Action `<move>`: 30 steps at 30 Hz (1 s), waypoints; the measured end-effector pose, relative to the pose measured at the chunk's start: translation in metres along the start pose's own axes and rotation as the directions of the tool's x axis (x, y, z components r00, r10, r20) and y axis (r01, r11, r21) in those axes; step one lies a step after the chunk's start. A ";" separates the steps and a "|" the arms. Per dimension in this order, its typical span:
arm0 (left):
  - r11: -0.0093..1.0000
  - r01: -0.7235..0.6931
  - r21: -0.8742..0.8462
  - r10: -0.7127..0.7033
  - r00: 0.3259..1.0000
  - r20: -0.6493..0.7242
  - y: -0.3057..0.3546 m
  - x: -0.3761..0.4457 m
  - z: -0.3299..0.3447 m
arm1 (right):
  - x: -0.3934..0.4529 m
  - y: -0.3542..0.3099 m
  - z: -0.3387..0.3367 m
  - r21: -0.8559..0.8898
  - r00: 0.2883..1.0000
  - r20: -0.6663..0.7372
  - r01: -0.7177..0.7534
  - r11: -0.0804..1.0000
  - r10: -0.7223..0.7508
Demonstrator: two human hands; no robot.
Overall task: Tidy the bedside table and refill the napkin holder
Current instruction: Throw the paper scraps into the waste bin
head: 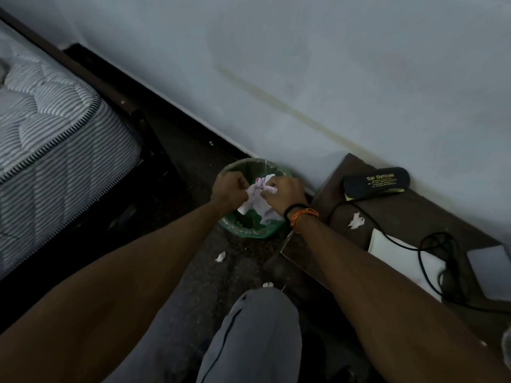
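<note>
There is one view only, from a camera on the person's head. It looks forward and steeply down, and the picture is tilted, so the wall runs from 10 o'clock to 4 o'clock. The floor is rather near. Both forearms enter from 6 o'clock and reach to the centre. The wide lens bends the edges.

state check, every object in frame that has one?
crumpled paper: held over the bin, gripped by both hands
left hand: grips the paper
right hand: grips the paper
bin: open, green liner
glasses case: closed, on bedside table
paper scrap: loose on table
floor scrap: loose on floor
</note>
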State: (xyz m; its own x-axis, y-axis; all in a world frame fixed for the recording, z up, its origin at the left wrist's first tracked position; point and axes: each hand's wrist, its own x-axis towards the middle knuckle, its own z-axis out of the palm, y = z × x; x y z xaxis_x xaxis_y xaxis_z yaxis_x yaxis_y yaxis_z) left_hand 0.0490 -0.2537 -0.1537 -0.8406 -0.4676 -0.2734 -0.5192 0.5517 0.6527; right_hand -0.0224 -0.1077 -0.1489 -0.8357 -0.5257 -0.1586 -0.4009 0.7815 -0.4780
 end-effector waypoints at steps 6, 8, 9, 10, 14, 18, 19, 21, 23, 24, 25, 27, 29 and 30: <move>0.998 -0.045 0.037 0.047 0.996 -0.075 0.003 0.003 0.007 | -0.001 0.001 -0.011 0.044 0.999 0.033 -0.001 0.999 -0.001; 0.998 -0.056 0.015 0.057 0.996 -0.068 0.014 -0.001 0.010 | -0.008 0.006 -0.022 0.028 1.000 -0.024 -0.003 1.000 0.004; 0.998 -0.063 0.011 0.064 0.996 -0.063 0.020 -0.003 0.011 | -0.012 0.009 -0.028 0.010 0.999 -0.051 0.005 1.000 -0.005; 0.997 -0.079 0.018 0.080 0.995 -0.061 0.025 -0.005 0.011 | -0.016 0.010 -0.033 -0.009 0.997 -0.079 0.021 1.000 -0.022; 0.968 -0.250 0.014 0.251 0.967 -0.049 0.062 -0.018 0.020 | -0.044 0.021 -0.068 0.003 0.956 -0.278 0.101 0.995 -0.096; 0.878 -0.476 0.058 0.476 0.879 0.008 0.106 -0.039 0.034 | -0.076 0.048 -0.100 0.025 0.897 -0.437 0.082 0.996 -0.063; 0.857 -0.512 0.054 0.510 0.859 0.041 0.117 -0.044 0.040 | -0.086 0.059 -0.107 0.027 0.885 -0.463 0.054 0.998 -0.035; 0.829 -0.557 0.041 0.551 0.827 0.112 0.135 -0.056 0.051 | -0.108 0.081 -0.120 0.036 0.867 -0.497 -0.027 0.999 0.041; 0.803 -0.595 0.036 0.580 0.794 0.184 0.148 -0.068 0.063 | -0.134 0.104 -0.130 0.039 0.857 -0.505 -0.099 0.994 0.105; 0.788 -0.614 0.052 0.589 0.775 0.228 0.153 -0.074 0.069 | -0.147 0.115 -0.135 0.039 0.860 -0.493 -0.126 0.991 0.129; 0.774 -0.628 0.078 0.592 0.762 0.264 0.155 -0.077 0.074 | -0.156 0.125 -0.138 0.042 0.870 -0.470 -0.148 0.988 0.151; 0.751 -0.650 0.115 0.589 0.739 0.328 0.159 -0.085 0.083 | -0.179 0.143 -0.143 0.046 0.888 -0.418 -0.191 0.980 0.193; 0.732 -0.665 0.150 0.580 0.723 0.376 0.162 -0.093 0.090 | -0.201 0.159 -0.146 0.035 0.895 -0.389 -0.222 0.974 0.218; 0.724 -0.668 0.174 0.570 0.721 0.393 0.163 -0.095 0.092 | -0.210 0.164 -0.146 0.024 0.898 -0.380 -0.231 0.973 0.222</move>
State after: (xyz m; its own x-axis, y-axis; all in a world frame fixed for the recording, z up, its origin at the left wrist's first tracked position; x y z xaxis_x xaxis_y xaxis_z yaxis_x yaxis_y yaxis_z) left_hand 0.0303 -0.0556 -0.0866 -0.9630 0.2491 -0.1026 0.1584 0.8317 0.5321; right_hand 0.0331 0.1802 -0.0683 -0.9821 -0.1707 0.0794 -0.1881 0.8733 -0.4494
